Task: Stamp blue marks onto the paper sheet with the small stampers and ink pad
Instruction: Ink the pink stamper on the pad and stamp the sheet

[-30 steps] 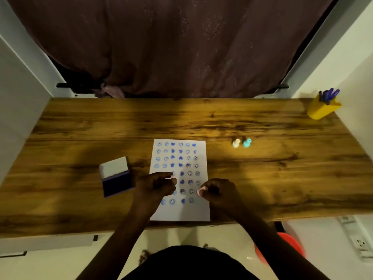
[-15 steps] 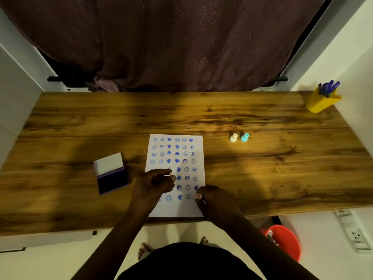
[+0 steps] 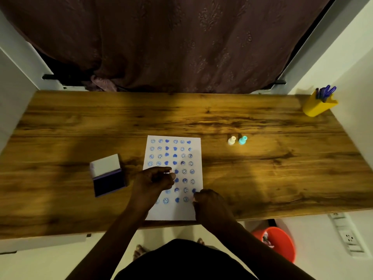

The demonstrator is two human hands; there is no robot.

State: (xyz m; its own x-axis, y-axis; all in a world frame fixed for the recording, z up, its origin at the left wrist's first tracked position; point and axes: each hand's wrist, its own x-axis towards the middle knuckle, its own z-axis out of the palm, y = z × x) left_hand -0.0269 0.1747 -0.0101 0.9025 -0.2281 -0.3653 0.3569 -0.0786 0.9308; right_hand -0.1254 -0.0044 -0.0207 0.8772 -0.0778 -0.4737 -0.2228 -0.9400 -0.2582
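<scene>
A white paper sheet [image 3: 174, 211] lies near the table's front edge, covered with rows of blue smiley and heart marks. My left hand [image 3: 153, 181] hovers over its left half, fingers pinched on a small pinkish stamper [image 3: 169, 172]. At the sheet's lower right edge, my right hand [image 3: 210, 203] presses down, closed on another small stamper that is mostly hidden. The open ink pad [image 3: 110, 182], with its white lid [image 3: 106, 165] raised, sits left of the sheet. A white stamper [image 3: 231, 140] and a teal stamper [image 3: 242, 140] stand upright to the right of the sheet.
The wooden table [image 3: 262, 178] runs wall to wall. A yellow pen holder [image 3: 316, 107] with blue pens stands at the far right corner. A dark curtain [image 3: 171, 47] hangs behind. An orange bucket [image 3: 278, 242] sits on the floor below right.
My right hand has moved down and right to the sheet's lower right edge. My left hand has stayed over the sheet's left half. The camera view shifted slightly.
</scene>
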